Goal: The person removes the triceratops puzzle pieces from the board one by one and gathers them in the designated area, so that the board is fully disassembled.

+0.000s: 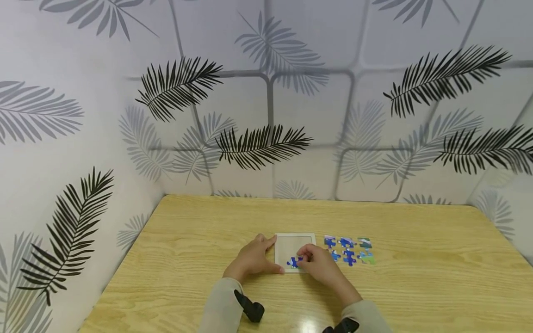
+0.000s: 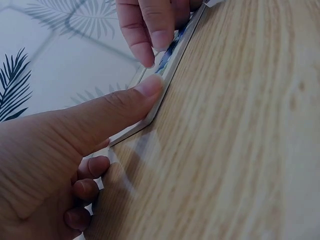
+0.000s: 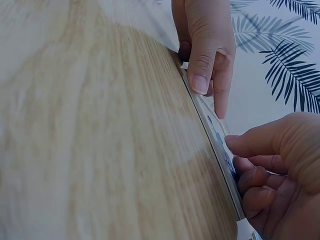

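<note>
A white puzzle frame (image 1: 294, 235) lies flat on the table. My left hand (image 1: 254, 256) is at its left side, the index finger at the upper left corner and the straight thumb (image 2: 150, 86) pressing the lower left corner. Blue jigsaw pieces (image 1: 293, 262) are inside the frame along its near edge. My right hand (image 1: 320, 266) reaches over the near right part, with thumb and curled fingers pinching at a blue puzzle piece (image 3: 231, 167). That piece is mostly hidden by the fingers. In the left wrist view the right fingertips (image 2: 161, 40) are just beyond my left thumb.
Several loose jigsaw pieces (image 1: 349, 255) lie in two rows right of the frame, partly behind my right hand. The wooden table (image 1: 187, 240) runs back to a wall (image 1: 308, 171) with a leaf pattern. Dark devices (image 1: 253, 311) are strapped at both wrists.
</note>
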The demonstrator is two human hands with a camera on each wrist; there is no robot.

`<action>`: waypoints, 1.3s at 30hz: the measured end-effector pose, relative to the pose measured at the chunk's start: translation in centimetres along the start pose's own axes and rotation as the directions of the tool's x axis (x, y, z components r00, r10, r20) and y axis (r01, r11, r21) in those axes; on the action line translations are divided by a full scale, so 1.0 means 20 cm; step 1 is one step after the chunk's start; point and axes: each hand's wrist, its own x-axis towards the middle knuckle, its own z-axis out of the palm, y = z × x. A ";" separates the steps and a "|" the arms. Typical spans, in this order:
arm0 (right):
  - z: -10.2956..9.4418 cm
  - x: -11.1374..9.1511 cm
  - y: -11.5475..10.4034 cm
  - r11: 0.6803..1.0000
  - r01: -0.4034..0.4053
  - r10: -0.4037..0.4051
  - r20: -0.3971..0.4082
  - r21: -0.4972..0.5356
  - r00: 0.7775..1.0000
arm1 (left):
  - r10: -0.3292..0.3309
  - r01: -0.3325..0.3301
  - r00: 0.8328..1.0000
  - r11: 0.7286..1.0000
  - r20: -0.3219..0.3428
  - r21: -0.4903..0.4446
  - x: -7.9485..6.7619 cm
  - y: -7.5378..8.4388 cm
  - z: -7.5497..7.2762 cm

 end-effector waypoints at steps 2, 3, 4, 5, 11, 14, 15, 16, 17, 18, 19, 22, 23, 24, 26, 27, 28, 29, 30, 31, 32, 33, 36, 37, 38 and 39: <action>0.00 0.00 0.00 1.000 0.002 -0.002 0.008 -0.021 1.000 | -0.004 0.004 1.000 1.000 0.003 -0.002 0.00 0.00 0.00; 0.00 0.00 0.00 1.000 0.002 -0.001 0.014 -0.031 1.000 | -0.005 0.005 1.000 1.000 0.004 -0.001 0.00 0.00 0.00; 0.00 0.00 0.00 0.999 0.003 -0.002 0.019 -0.039 1.000 | -0.005 0.005 1.000 1.000 0.004 -0.002 0.00 0.00 0.00; 0.00 0.00 0.00 0.999 0.003 -0.002 0.023 -0.047 1.000 | -0.004 0.004 1.000 1.000 0.004 -0.003 0.00 0.00 0.00; -0.01 0.01 0.00 0.996 -0.001 0.005 0.048 -0.086 0.999 | -0.006 0.006 1.000 1.000 0.006 0.005 0.00 0.00 0.00; -0.02 0.01 0.00 0.995 0.006 0.000 0.055 -0.102 0.998 | -0.005 0.005 1.000 1.000 0.003 0.007 0.00 0.01 0.00; -0.02 0.01 0.00 0.994 0.010 -0.004 0.056 -0.106 0.998 | -0.005 0.005 1.000 1.000 0.002 0.007 0.00 0.01 -0.01; -0.02 0.02 0.00 0.994 0.012 -0.006 0.057 -0.110 0.998 | -0.004 0.004 1.000 1.000 0.001 0.007 0.00 0.01 -0.01; -0.02 0.01 0.00 0.993 0.016 -0.009 0.058 -0.113 0.998 | -0.003 0.003 1.000 1.000 -0.001 0.006 0.00 0.01 -0.01; -0.02 0.01 0.00 0.993 0.020 -0.013 0.059 -0.116 0.998 | -0.005 0.005 1.000 1.000 -0.001 0.007 0.00 0.01 -0.01; -0.02 0.01 0.00 0.993 0.025 -0.018 0.061 -0.118 0.998 | -0.005 0.005 1.000 1.000 -0.001 0.007 0.00 0.01 -0.01; -0.02 0.01 0.00 0.992 0.035 -0.027 0.066 -0.124 0.997 | -0.006 0.006 1.000 1.000 -0.002 0.007 0.00 0.01 -0.01; -0.02 0.01 0.00 0.991 0.036 -0.028 0.068 -0.126 0.997 | -0.007 0.007 1.000 1.000 -0.002 0.009 0.00 0.01 0.00; -0.02 0.01 0.00 0.991 0.035 -0.027 0.068 -0.129 0.997 | -0.008 0.008 1.000 1.000 -0.001 0.010 0.00 0.01 0.00; -0.01 0.01 0.00 0.991 0.031 -0.022 0.070 -0.130 0.997 | -0.006 0.006 1.000 1.000 -0.001 0.012 0.00 0.01 0.00; -0.01 0.01 0.00 0.991 0.030 -0.021 0.069 -0.131 0.997 | -0.006 0.006 1.000 1.000 0.000 0.014 0.00 0.01 0.00; -0.01 0.01 0.01 0.991 0.029 -0.020 0.069 -0.131 0.997 | -0.006 0.006 1.000 1.000 0.000 0.014 0.00 0.01 0.00; -0.01 0.01 0.01 0.991 0.028 -0.019 0.067 -0.128 0.998 | -0.004 0.004 1.000 1.000 0.001 0.015 0.00 0.01 0.00; -0.01 0.01 0.01 0.992 0.025 -0.017 0.064 -0.121 0.998 | -0.003 0.003 1.000 1.000 0.001 0.013 0.00 0.01 0.00; -0.01 0.01 0.01 0.993 0.022 -0.015 0.062 -0.112 0.998 | -0.002 0.002 1.000 1.000 0.002 0.012 0.00 0.01 0.00; -0.01 0.01 0.01 0.994 0.019 -0.012 0.059 -0.104 0.998 | -0.001 0.001 1.000 1.000 0.002 0.011 0.00 0.01 0.00; -0.01 0.01 0.01 0.995 0.015 -0.010 0.057 -0.096 0.998 | -0.001 0.000 1.000 1.000 0.002 0.009 0.00 0.01 -0.01; -0.02 0.01 0.00 0.997 0.007 -0.003 0.055 -0.077 0.998 | -0.003 0.003 1.000 1.000 0.003 0.007 -0.01 0.01 -0.01; -0.02 0.01 0.00 0.997 0.005 -0.001 0.056 -0.078 0.998 | -0.005 0.005 1.000 1.000 0.003 0.008 -0.01 0.01 -0.01; -0.02 0.01 0.00 0.997 0.005 0.000 0.058 -0.081 0.998 | -0.006 0.006 1.000 1.000 0.004 0.008 -0.01 0.01 -0.01; -0.02 0.01 0.00 0.996 0.005 0.000 0.058 -0.089 0.998 | -0.009 0.009 1.000 1.000 0.005 0.007 0.00 0.01 -0.01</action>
